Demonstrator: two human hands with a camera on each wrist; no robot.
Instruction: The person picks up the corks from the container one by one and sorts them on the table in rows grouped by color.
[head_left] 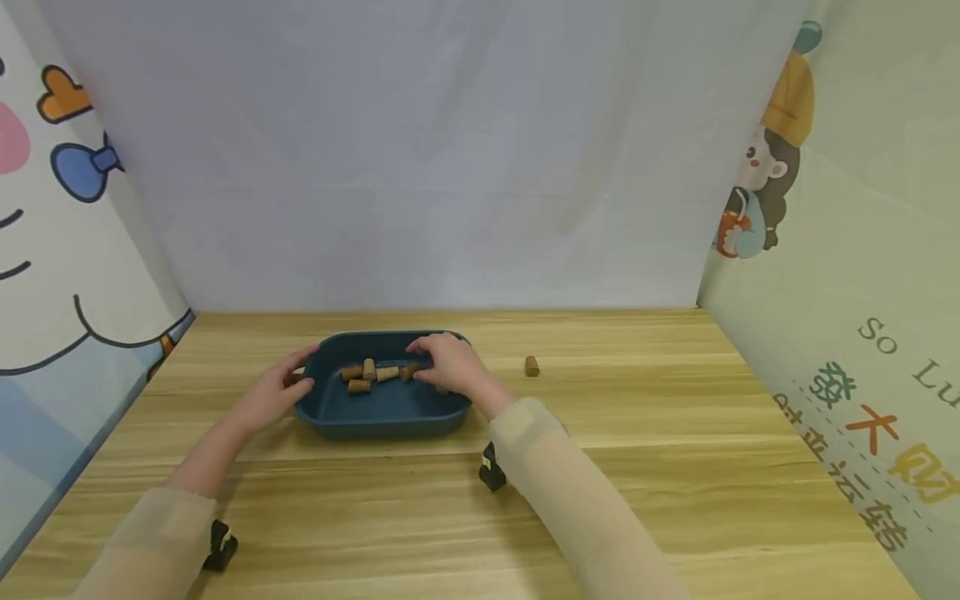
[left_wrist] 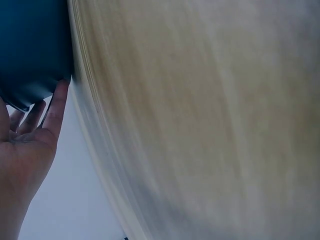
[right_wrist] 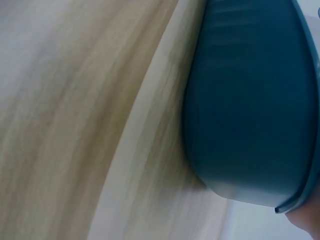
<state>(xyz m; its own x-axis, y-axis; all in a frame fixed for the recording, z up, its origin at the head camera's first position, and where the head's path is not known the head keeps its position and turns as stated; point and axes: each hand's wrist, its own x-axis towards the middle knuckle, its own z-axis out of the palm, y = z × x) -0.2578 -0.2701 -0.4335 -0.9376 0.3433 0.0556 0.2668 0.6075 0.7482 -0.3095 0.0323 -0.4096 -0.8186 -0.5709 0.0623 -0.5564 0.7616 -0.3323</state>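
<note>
Evidently both hands are busy at the blue tray [head_left: 386, 430], which sits on the wooden surface [head_left: 637, 475], left of centre. The left hand [head_left: 272, 395] touches the tray's left end, its thumb and fingers spread. The right hand [head_left: 456, 365] reaches over the right end into the tray, thumb and forefinger apart, just beside a brown cork [head_left: 408, 372]. More corks [head_left: 359, 387] lie grouped left of that one; a lone cork [head_left: 532, 366] is on the surface, right of the tray.

To work well here, I'd keep the left hand light and steady so the tray does not slide, and bring the right fingertips down on either side of one cork, clear of its neighbours, since such short rounded pieces would probably roll if nudged.

Whether the right thumb actually touches the nearest cork is hard to tell. Another cork is mostly hidden beneath that hand, and its remaining fingers are covered too. The left wrist view cuts the tray off and shows no corks; the right wrist view shows mostly the tray's outer wall, with only a sliver of hand at the edge.
</note>
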